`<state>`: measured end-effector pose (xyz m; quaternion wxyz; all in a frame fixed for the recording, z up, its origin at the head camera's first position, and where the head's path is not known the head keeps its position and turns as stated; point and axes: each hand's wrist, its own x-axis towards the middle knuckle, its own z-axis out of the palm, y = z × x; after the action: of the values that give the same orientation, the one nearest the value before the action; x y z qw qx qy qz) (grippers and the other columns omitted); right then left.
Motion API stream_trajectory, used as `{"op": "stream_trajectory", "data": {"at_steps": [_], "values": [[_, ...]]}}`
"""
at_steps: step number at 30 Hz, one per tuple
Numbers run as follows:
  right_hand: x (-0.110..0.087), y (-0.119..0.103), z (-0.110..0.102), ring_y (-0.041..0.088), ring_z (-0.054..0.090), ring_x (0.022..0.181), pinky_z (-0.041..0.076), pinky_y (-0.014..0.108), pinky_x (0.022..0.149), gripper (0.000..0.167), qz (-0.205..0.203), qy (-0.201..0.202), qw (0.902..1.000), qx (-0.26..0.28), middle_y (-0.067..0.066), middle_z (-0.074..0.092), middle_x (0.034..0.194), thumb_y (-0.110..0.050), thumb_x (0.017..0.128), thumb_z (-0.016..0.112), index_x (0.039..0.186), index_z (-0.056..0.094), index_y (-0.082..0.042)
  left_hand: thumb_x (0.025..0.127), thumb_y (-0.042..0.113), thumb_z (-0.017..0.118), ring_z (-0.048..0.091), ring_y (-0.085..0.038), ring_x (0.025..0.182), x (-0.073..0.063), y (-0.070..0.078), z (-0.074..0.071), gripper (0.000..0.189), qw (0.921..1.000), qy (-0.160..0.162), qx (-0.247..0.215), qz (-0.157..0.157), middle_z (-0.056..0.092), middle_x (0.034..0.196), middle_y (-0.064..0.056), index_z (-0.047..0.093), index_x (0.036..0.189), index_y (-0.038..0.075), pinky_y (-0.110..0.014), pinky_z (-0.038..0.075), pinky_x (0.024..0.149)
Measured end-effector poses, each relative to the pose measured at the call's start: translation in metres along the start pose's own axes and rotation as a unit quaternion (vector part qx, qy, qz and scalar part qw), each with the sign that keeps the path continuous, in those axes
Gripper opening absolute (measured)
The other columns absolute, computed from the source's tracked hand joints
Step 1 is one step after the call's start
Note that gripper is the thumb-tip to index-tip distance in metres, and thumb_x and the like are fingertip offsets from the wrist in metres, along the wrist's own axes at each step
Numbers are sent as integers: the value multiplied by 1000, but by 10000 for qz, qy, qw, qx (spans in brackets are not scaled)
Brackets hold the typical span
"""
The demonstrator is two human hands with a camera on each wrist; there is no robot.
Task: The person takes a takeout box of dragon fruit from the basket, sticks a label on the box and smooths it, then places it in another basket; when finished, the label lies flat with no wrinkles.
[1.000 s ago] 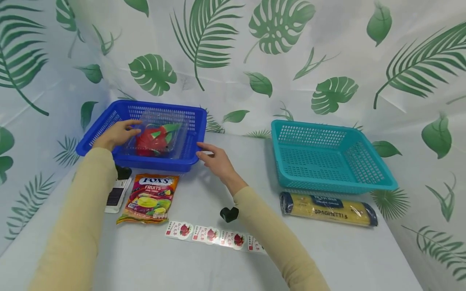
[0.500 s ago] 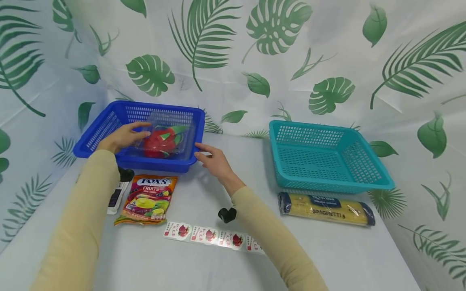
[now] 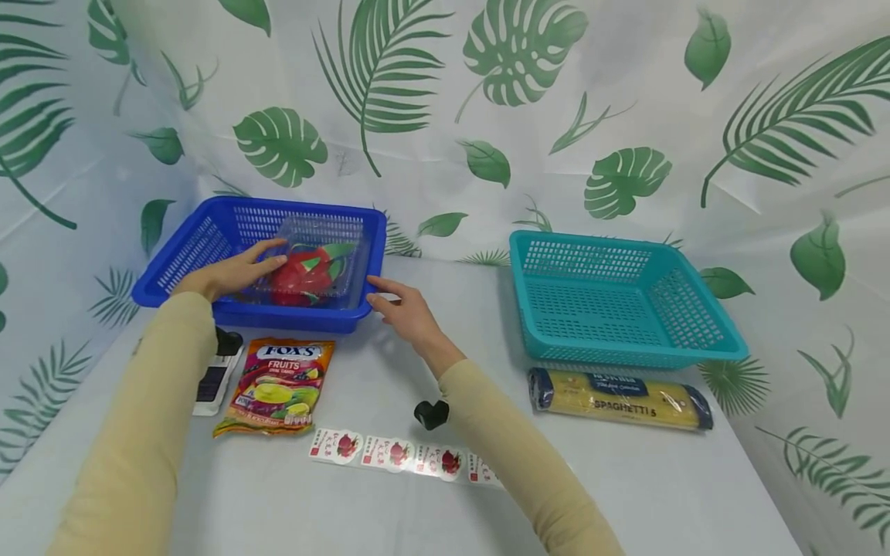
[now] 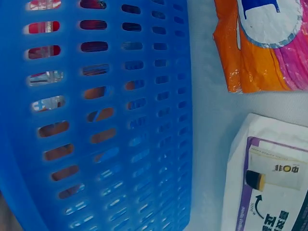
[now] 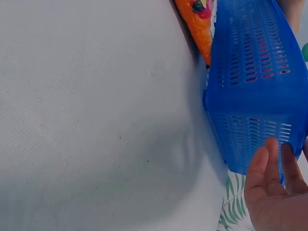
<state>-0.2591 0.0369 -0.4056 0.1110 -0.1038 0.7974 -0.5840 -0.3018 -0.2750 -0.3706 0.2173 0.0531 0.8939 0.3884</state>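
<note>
A clear plastic box [image 3: 320, 226] with a red and green dragon fruit [image 3: 302, 278] in it sits in the right part of the blue basket [image 3: 285, 318]. My left hand [image 3: 232, 276] reaches over the basket's front rim, its extended fingers at the left side of the box. The left wrist view shows that hand only in patches through the slots of the basket wall [image 4: 110, 125]. At the basket's right end, my right hand [image 3: 410, 313] has its fingertips right at the rim, fingers fairly straight and spread from the thumb.
A candy bag [image 3: 278, 384] and a white packet [image 3: 212, 386] lie before the blue basket. A strip of stickers [image 3: 399, 454] lies nearer, partly under the right sleeve. On the right stand a teal basket [image 3: 629, 357] and a spaghetti pack [image 3: 622, 401]. A patterned sheet [image 3: 431, 93] hangs behind.
The clear box has shifted right inside the blue basket, with my left hand moving along beside it. My right hand stays at the basket's right rim. The head view has turned slightly.
</note>
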Motion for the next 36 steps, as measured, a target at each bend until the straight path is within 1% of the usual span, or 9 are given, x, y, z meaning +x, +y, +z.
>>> {"op": "stream_trajectory", "data": {"at_steps": [3, 5, 10, 13, 20, 27, 32, 36], "values": [[0, 0, 0, 18, 62, 113, 54, 34, 87, 42, -25, -14, 10000, -17, 1, 56, 136, -29, 99, 59, 141, 55, -24, 98, 61, 38, 12, -60, 136, 1, 0, 1, 80, 10000, 0, -73, 14, 3, 156, -30, -1, 158, 25, -73, 33, 95], [0, 0, 1, 18, 62, 113, 54, 34, 87, 42, -35, -26, 10000, -34, 1, 56, 136, -29, 99, 59, 141, 54, -24, 98, 60, 39, 16, -59, 135, 2, 0, 1, 80, 9999, 67, -119, 59, 6, 156, -30, 1, 158, 23, -72, 36, 94], [0, -1, 1, 18, 62, 112, 54, 33, 87, 43, -14, -28, 10000, -74, 0, 55, 137, -30, 99, 59, 142, 54, -25, 99, 57, 42, 25, -56, 133, 2, -2, 2, 79, 9994, 227, -183, 159, 15, 154, -31, 4, 158, 21, -68, 39, 94], [0, -1, 1, 18, 62, 112, 54, 33, 87, 43, -7, -39, 10000, -90, 0, 55, 137, -30, 99, 59, 142, 54, -25, 99, 57, 44, 27, -56, 132, 2, -3, 3, 79, 9993, 293, -179, 173, 18, 153, -32, 5, 158, 21, -69, 36, 97], [0, -1, 1, 18, 62, 112, 54, 34, 87, 43, -21, -6, 9999, -130, 0, 55, 137, -31, 99, 59, 142, 54, -24, 97, 57, 46, 26, -54, 134, 3, -5, 3, 79, 9987, 439, -178, 163, 20, 152, -30, 8, 158, 23, -72, 26, 102], [-1, -1, 1, 17, 62, 111, 54, 33, 86, 43, 7, 10, 9999, -173, -1, 55, 138, -31, 99, 59, 142, 54, -25, 96, 59, 47, 26, -53, 135, 3, -6, 4, 81, 9985, 482, -203, 161, 21, 152, -30, 9, 158, 24, -71, 25, 103], [0, -1, 0, 18, 63, 111, 54, 33, 86, 43, -43, -3, 9998, -169, 0, 55, 137, -31, 100, 58, 142, 54, -25, 95, 62, 47, 26, -53, 135, 4, -7, 4, 83, 9984, 504, -196, 175, 21, 153, -30, 8, 158, 25, -72, 24, 103], [0, -1, 0, 17, 63, 110, 54, 33, 86, 43, -26, -13, 9999, -153, -1, 56, 137, -31, 99, 59, 142, 54, -25, 95, 61, 47, 28, -52, 133, 4, -9, 4, 82, 9983, 527, -200, 163, 22, 152, -30, 8, 158, 26, -72, 25, 103]]}}
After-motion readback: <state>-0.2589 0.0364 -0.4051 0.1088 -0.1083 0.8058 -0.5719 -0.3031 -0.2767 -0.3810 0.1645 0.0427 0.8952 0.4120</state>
